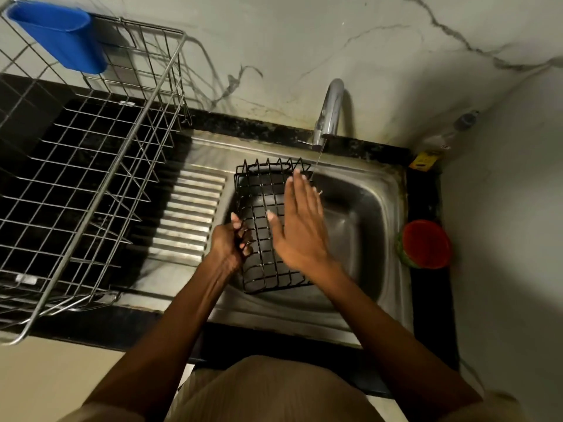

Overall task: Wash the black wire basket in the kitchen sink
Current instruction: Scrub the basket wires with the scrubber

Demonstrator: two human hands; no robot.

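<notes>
Basically, black wire basket [268, 226] sits tilted in the steel sink [359, 226], near the running tap [330, 112]. Left hand [230, 243] curls its grip round the basket's left edge, likely to steady it. Right hand [300, 220] lies flat, fingers straight, on the mesh, probably rubbing it. Dark desk carries a steel dish rack [91, 166] with a blue cup [61, 36]; red container [425, 243] right; marble-look wall.

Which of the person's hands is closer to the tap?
Right. The right hand lies flat on the black wire basket, fingertips just below the tap; the left hand grips the basket's near-left edge.
</notes>
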